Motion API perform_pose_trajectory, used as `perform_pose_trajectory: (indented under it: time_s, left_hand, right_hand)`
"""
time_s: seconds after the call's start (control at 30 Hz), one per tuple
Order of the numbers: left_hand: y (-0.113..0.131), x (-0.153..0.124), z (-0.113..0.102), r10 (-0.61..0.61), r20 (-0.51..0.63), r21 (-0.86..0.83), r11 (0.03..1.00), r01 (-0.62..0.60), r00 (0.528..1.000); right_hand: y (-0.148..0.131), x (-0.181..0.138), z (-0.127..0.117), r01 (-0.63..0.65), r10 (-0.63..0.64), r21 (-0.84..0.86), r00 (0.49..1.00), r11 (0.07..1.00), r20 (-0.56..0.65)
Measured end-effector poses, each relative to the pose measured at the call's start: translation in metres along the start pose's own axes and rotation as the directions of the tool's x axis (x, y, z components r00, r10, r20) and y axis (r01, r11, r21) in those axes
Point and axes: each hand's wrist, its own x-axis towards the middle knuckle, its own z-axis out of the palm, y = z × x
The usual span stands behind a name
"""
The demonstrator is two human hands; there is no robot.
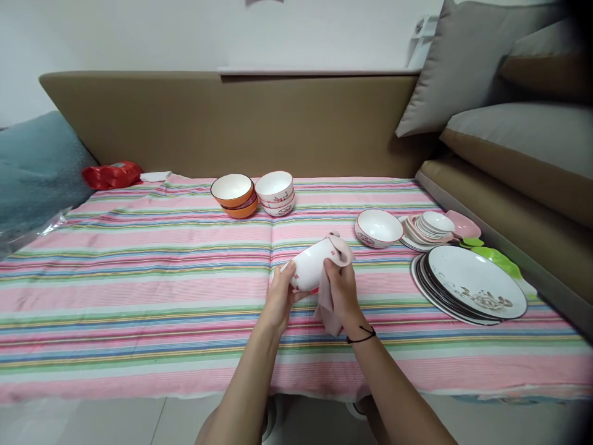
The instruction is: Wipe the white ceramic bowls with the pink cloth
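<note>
Under the fingers was the striped cloth (139,278), plate stack (467,284) off to their right. Left hand (278,300) had its fingers curled round a white bowl (311,267), right hand (341,292) pinched a pink rag (343,250) against it. Red marks on the bowl? Couldn't read them.

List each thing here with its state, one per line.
held bowl: tipped sideways, held up
cloth: bunched against the held bowl's rim, tail hanging
left hand: closed on the held bowl
right hand: closed on the cloth
orange bowls: stacked, upright
white bowls: stacked, upright
lone bowl: upright, empty
saucers: stacked
plates: stacked flat
red bag: crumpled
</note>
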Motion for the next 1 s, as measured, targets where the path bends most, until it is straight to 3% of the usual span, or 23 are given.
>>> perform_pose_trajectory:
  time_s: [0.1, 0.23, 0.3, 0.43, 0.5, 0.6, 0.67, 0.7, 0.77, 0.87, 0.93, 1.0]
  left_hand:
    - [0.0, -0.003, 0.001, 0.033, 0.077, -0.001, 0.999, -0.033, 0.997]
    - [0.002, -0.006, 0.002, 0.038, 0.14, -0.094, 0.995, -0.025, 0.989]
    - [0.003, -0.007, 0.003, 0.049, 0.126, -0.098, 0.994, -0.037, 0.991]
    - [0.002, -0.005, 0.004, 0.072, 0.045, -0.085, 0.994, -0.068, 0.996]
    - [-0.001, -0.003, 0.004, 0.036, 0.004, -0.092, 0.995, -0.036, 0.999]
    - [-0.01, -0.001, 0.003, -0.004, -0.061, -0.123, 0.992, -0.004, 0.998]
    - [-0.015, 0.001, 0.002, -0.004, -0.079, -0.142, 0.99, -0.007, 0.997]
    - [-0.017, 0.001, 0.002, -0.005, -0.078, -0.143, 0.99, -0.006, 0.997]
    - [-0.018, 0.001, 0.002, -0.014, -0.06, -0.124, 0.992, 0.007, 0.998]
    - [-0.012, -0.002, 0.003, -0.009, 0.03, -0.096, 0.995, 0.011, 1.0]
    - [-0.007, -0.005, 0.003, 0.006, 0.093, -0.089, 0.996, 0.003, 0.996]
    - [-0.002, -0.007, 0.002, 0.014, 0.113, -0.085, 0.996, -0.004, 0.994]
  right_hand:
    - [-0.002, 0.002, 0.002, -0.113, 0.115, 0.143, 0.993, 0.983, -0.007]
    - [-0.002, -0.001, 0.009, -0.319, 0.321, 0.325, 0.946, 0.891, 0.046]
    - [0.0, -0.005, 0.013, -0.307, 0.318, 0.333, 0.948, 0.892, 0.021]
    - [0.006, -0.015, 0.012, -0.059, 0.064, 0.069, 0.996, 0.996, -0.058]
    - [0.006, -0.018, 0.008, 0.126, -0.12, -0.181, 0.992, 0.975, 0.041]
    - [0.001, -0.021, 0.002, 0.456, -0.299, -0.468, 0.878, 0.757, 0.373]
    - [-0.004, -0.021, -0.001, 0.571, -0.315, -0.515, 0.805, 0.639, 0.503]
    - [-0.006, -0.021, -0.002, 0.582, -0.314, -0.509, 0.795, 0.634, 0.519]
    - [-0.007, -0.021, -0.004, 0.522, -0.302, -0.442, 0.826, 0.73, 0.476]
    - [-0.003, -0.022, -0.008, 0.221, -0.174, -0.223, 0.961, 0.949, 0.213]
    - [-0.001, -0.022, -0.011, 0.031, -0.031, -0.029, 1.0, 0.999, 0.006]
    - [-0.002, -0.02, -0.014, -0.059, 0.072, 0.126, 0.993, 0.99, -0.097]
